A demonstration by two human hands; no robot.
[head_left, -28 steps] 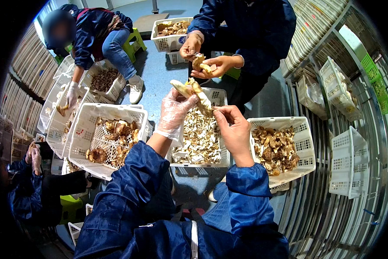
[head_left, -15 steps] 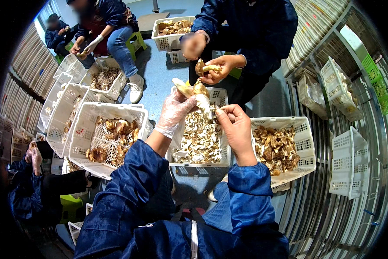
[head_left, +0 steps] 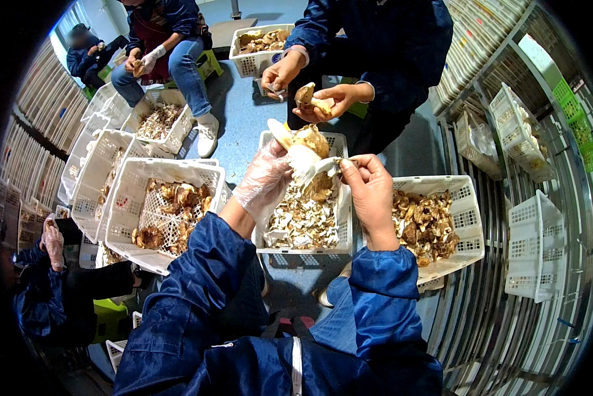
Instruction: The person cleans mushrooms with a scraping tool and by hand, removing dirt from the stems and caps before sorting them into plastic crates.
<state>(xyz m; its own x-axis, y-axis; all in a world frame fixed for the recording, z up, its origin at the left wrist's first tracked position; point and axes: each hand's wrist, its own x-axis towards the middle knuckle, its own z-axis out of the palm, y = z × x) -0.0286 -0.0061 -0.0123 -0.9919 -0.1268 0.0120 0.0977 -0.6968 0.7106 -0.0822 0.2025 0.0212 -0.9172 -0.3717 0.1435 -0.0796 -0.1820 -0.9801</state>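
Over the middle basket, my left hand (head_left: 265, 178), in a clear plastic glove, grips a large brown-and-white mushroom (head_left: 303, 158). A pale stem sticks up beyond the thumb, and its white flesh faces my other side. My bare right hand (head_left: 370, 195) is closed, thumb and forefinger pinching a thin pale strip at the mushroom's right edge. Whether that strip is torn flesh or a small tool, I cannot tell. Below both hands, the white perforated basket (head_left: 303, 251) holds many small mushroom trimmings (head_left: 303, 221).
Brown mushroom pieces lie in the right basket (head_left: 473, 221) and left basket (head_left: 122, 221). Opposite me, a co-worker's hand (head_left: 339, 100) holds another mushroom. More baskets stand behind, including one full of mushrooms (head_left: 247, 65). A metal rack (head_left: 481, 264) with baskets runs along the right.
My right hand has moved slightly right and up, drawing the pale strip outward from the mushroom. The mushroom has turned, showing more brown cap. The co-worker's hands opposite have moved apart.
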